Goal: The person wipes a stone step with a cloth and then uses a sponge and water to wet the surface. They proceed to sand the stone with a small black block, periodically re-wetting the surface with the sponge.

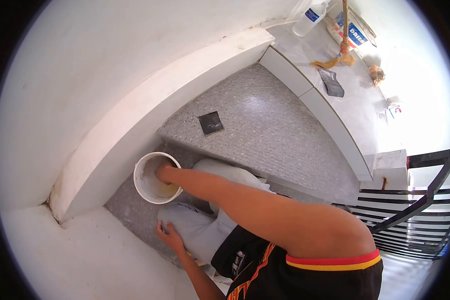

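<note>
We list one white bucket (144,186) at 8 o'clock on the floor by the wall, long axis upright, mouth up. Right hand (163,173) dips inside, and we cannot tell its fingers' state. Left hand (169,237) rests on a grey knee (197,231), fingers apart. Two dark pads: one (210,122) on the step at 11 o'clock, another (331,82) at 1 o'clock. One bottle (309,19), one broom (343,47).

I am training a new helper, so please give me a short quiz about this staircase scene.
1. True or false: the right hand is inside the white bucket.
2. The left hand rests on: A) a grey trouser leg B) a hammer C) a plate.
3. Fill in: the dark square sheet lies on a speckled ____.
Key: 1 true; 2 A; 3 step.
</note>
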`<move>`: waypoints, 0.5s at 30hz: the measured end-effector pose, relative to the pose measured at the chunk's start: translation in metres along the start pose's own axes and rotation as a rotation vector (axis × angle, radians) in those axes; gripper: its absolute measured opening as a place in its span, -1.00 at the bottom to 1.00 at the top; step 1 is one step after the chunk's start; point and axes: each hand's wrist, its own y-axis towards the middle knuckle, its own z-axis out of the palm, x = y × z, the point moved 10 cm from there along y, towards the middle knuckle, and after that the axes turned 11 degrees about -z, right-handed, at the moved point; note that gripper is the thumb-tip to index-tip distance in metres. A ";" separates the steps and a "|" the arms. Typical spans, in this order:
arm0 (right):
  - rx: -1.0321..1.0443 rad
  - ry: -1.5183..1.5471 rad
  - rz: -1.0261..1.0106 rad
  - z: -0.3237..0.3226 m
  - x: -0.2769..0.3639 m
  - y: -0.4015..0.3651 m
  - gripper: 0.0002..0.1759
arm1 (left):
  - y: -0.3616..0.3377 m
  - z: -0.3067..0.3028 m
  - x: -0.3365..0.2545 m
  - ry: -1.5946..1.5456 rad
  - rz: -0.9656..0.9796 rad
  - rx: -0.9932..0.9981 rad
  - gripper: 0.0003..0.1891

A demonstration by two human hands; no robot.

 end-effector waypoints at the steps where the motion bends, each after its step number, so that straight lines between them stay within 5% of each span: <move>1: 0.023 -0.118 -0.097 -0.020 0.013 -0.025 -0.59 | 0.000 -0.001 0.000 -0.002 0.000 -0.005 -0.58; 9: -0.063 -0.051 -0.336 -0.040 0.034 -0.044 -0.66 | -0.001 -0.002 -0.003 0.064 0.016 -0.018 -0.58; 11: -0.315 0.283 -0.329 -0.069 0.029 -0.053 -0.63 | -0.001 0.000 -0.004 0.077 0.021 -0.008 -0.58; 15: -0.490 0.599 -0.265 -0.084 0.017 -0.058 -0.59 | -0.001 0.002 -0.004 0.058 0.037 -0.002 -0.58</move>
